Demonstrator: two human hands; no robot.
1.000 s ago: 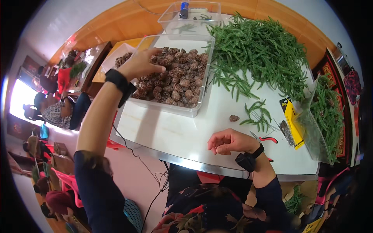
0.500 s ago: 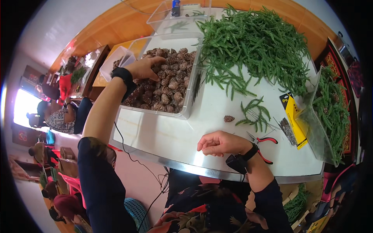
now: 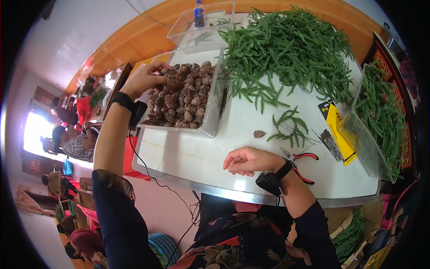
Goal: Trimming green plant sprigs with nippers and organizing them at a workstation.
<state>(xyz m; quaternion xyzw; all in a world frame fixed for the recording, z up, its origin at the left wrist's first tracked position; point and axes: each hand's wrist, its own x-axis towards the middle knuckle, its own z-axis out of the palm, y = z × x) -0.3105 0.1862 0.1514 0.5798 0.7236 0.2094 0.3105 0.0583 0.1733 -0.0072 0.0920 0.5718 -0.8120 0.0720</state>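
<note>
A clear plastic bin (image 3: pixel 209 130) full of brown pine cones (image 3: pixel 186 96) stands at the left of the table. My left hand (image 3: pixel 145 80) reaches over its left side, thumb and fingers bent round a pine cone (image 3: pixel 165 74) among the others. That grip is partly hidden by the hand itself. Near the front edge my right hand (image 3: pixel 248 160) hovers with its fingers curled, nothing visible in them. Beyond it lie a single pine cone (image 3: pixel 259 134) and a ring of green sprigs (image 3: pixel 290 127). Red-and-black pliers (image 3: pixel 305 156) rest beside my right wrist.
A large heap of green artificial sprigs (image 3: pixel 286 54) covers the back. At the right stand thin wires (image 3: pixel 330 144), a yellow-and-black package (image 3: pixel 338 134) and a tilted clear bin (image 3: pixel 365 134) of greenery. A blue-capped bottle (image 3: pixel 199 15) sits in another bin. A cable (image 3: pixel 152 172) trails from my left wrist.
My left hand has shifted left across the pine cones, and its thumb and fingers have drawn closer together. The view has moved slightly; my right hand keeps its pose.
</note>
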